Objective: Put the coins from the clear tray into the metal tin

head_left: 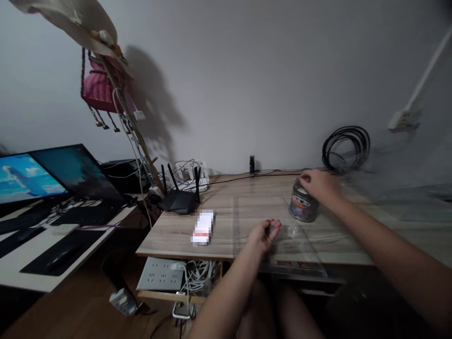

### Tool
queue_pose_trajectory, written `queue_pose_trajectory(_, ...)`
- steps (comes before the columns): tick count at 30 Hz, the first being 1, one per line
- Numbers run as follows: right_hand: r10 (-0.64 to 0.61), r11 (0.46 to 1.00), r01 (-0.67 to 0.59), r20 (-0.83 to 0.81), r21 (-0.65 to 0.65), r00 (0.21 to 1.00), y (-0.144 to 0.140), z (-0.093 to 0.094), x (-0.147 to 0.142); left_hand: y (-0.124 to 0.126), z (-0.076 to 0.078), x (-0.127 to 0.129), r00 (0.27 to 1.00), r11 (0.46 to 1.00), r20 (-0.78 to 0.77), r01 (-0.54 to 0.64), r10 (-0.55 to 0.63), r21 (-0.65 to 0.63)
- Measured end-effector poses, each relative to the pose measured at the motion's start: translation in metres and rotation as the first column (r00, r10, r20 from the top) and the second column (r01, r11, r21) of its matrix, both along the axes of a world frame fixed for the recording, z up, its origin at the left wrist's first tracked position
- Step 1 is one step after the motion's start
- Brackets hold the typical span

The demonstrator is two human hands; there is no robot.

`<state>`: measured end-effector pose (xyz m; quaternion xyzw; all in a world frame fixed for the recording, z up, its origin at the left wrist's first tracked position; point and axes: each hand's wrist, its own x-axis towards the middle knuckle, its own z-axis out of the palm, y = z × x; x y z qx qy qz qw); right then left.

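Observation:
A round tin (302,205) with a coloured label stands upright on the wooden table (219,195). Over its top rim is my right hand (318,187), thumb and fingers pinched together; whatever is between them is hidden. My left hand (265,234) is turned palm up, lower and to the left of the tin, with its fingers curled around small dark pieces (271,228) too small to name. Beneath my left hand lies a clear plastic sheet (243,212) on the table. A small clear object (292,231) sits on it near the tin.
A phone (204,227) and a black router (180,200) are on the table's left side. Coiled black cable (346,147) leans on the wall at back right, and a small dark bottle (252,165) stands behind. Laptops (81,176) occupy the left desk; a power strip (160,274) lies below.

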<state>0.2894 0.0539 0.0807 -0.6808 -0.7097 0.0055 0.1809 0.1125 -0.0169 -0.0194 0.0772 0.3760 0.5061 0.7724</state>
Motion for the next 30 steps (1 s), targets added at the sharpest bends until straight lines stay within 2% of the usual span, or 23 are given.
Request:
queue_pose_trajectory(2, 0.215, 0.976, -0.215, -0.002, -0.043, 0.977, -0.025, -0.018, -0.025, 0.001, 0.0, 0.0, 1.0, 1.0, 0.021, 0.003, -0.003, -0.011)
queue_pose_trajectory(4, 0.401, 0.911, -0.398, 0.004, -0.11, 0.916, -0.049, -0.041, -0.047, 0.003, -0.001, 0.0, 0.999, 1.0, 0.04, -0.014, 0.015, -0.022)
queue_pose_trajectory(6, 0.521, 0.846, -0.51, 0.031, -0.156, 0.853, -0.066, -0.059, -0.061, 0.004, -0.001, 0.001, 0.998, 0.999, 0.053, -0.028, 0.029, -0.028)
queue_pose_trajectory(8, 0.573, 0.811, -0.56, 0.031, -0.168, 0.819, -0.07, -0.065, -0.062, 0.004, -0.001, 0.001, 0.998, 0.999, 0.061, -0.025, 0.027, -0.029)
queue_pose_trajectory(10, 0.501, 0.86, -0.502, -0.033, -0.096, 0.865, -0.058, -0.058, -0.048, 0.004, -0.001, 0.0, 0.998, 1.0, 0.063, 0.003, -0.001, -0.03)
queue_pose_trajectory(12, 0.315, 0.949, -0.313, -0.121, 0.038, 0.941, -0.035, -0.042, -0.023, 0.003, -0.002, -0.002, 0.997, 0.998, 0.059, 0.046, -0.044, -0.029)
queue_pose_trajectory(13, 0.213, 0.975, -0.201, -0.136, 0.092, 0.968, -0.021, -0.033, -0.009, 0.003, -0.002, -0.002, 0.996, 0.997, 0.056, 0.068, -0.067, -0.027)
queue_pose_trajectory(15, 0.047, 0.993, -0.034, -0.109, 0.116, 0.993, 0.007, -0.017, 0.017, 0.003, -0.004, -0.003, 0.993, 0.995, 0.064, 0.101, -0.1, -0.01)
queue_pose_trajectory(17, -0.048, 0.996, 0.051, -0.044, 0.078, 0.998, 0.028, -0.009, 0.035, 0.002, -0.005, -0.004, 0.988, 0.992, 0.089, 0.123, -0.124, 0.014)
queue_pose_trajectory(20, -0.083, 0.996, 0.082, 0.007, 0.034, 0.997, 0.041, -0.009, 0.044, 0.001, -0.005, -0.004, 0.982, 0.99, 0.13, 0.133, -0.139, 0.049)
queue_pose_trajectory(25, -0.116, 0.993, 0.115, 0.028, 0.028, 0.993, 0.038, -0.015, 0.042, 0.0, -0.001, -0.004, 0.974, 0.986, 0.165, 0.146, -0.158, 0.081)
queue_pose_trajectory(30, -0.1, 0.995, 0.1, 0.028, 0.007, 0.995, 0.044, -0.009, 0.043, -0.001, 0.002, -0.004, 0.966, 0.981, 0.183, 0.165, -0.182, 0.105)
